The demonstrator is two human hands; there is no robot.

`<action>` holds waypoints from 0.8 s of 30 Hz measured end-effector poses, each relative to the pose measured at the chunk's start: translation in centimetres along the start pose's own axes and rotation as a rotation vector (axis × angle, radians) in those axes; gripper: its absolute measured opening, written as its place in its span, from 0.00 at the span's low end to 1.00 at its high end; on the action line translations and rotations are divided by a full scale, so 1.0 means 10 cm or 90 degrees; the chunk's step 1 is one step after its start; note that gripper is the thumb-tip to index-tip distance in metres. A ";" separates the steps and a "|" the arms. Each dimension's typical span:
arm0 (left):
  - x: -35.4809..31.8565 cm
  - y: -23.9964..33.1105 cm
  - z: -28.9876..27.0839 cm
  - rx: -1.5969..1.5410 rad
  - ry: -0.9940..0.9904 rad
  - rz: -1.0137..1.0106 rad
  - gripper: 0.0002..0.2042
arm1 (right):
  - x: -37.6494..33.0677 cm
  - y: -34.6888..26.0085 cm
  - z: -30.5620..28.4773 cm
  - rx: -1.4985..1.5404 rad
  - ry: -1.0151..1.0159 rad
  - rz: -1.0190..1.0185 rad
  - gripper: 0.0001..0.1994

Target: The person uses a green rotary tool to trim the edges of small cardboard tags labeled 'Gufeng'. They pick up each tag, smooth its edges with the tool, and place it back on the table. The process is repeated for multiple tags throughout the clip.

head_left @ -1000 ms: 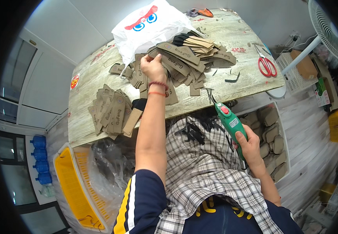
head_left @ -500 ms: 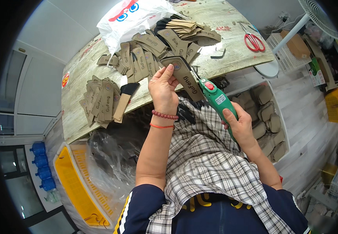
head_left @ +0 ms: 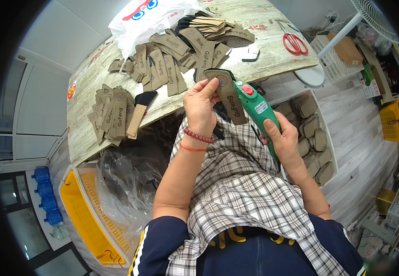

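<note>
My left hand (head_left: 202, 105) pinches the upper end of a brown fabric strap piece (head_left: 229, 97), which has dark printing and a black edge. In my right hand (head_left: 283, 138) is a green handheld electric cutter (head_left: 256, 103) with a red button, its head up against the right edge of the strap piece. The cutter's blade is hidden at that edge. On the table beyond my left hand lie several similar strap pieces (head_left: 160, 69). Another pile of strap pieces (head_left: 116, 114) sits at the table's left, with a black-and-tan piece (head_left: 142, 112) beside it.
Red-handled scissors (head_left: 295, 44) lie at the table's right end, near a small dark offcut (head_left: 251, 56). A white plastic bag (head_left: 162, 23) stands at the back. Below right, a white bin (head_left: 330, 152) holds brown pads; below left are a yellow basket (head_left: 82, 216) and clear plastic sheeting (head_left: 126, 184).
The strap piece and my left hand have shifted slightly right, and the strap hangs more upright. The cutter's head has moved up along the strap's right edge. The whole view has shifted a little.
</note>
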State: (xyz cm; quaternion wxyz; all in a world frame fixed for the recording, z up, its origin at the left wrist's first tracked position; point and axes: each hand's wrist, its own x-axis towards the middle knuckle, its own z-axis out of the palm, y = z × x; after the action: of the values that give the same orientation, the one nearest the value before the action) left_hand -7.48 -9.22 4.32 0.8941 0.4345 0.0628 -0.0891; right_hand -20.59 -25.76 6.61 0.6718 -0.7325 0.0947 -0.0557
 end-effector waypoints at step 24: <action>0.01 0.32 -0.08 0.352 -0.153 0.040 0.06 | 0.02 0.04 -0.10 0.000 -0.055 -0.018 0.21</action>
State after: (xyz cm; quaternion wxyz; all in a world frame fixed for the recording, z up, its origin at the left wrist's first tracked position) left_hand -6.73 -6.68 6.29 0.7453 0.6494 -0.0830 -0.1261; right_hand -20.64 -26.82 6.32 0.6745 -0.7354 0.0552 -0.0337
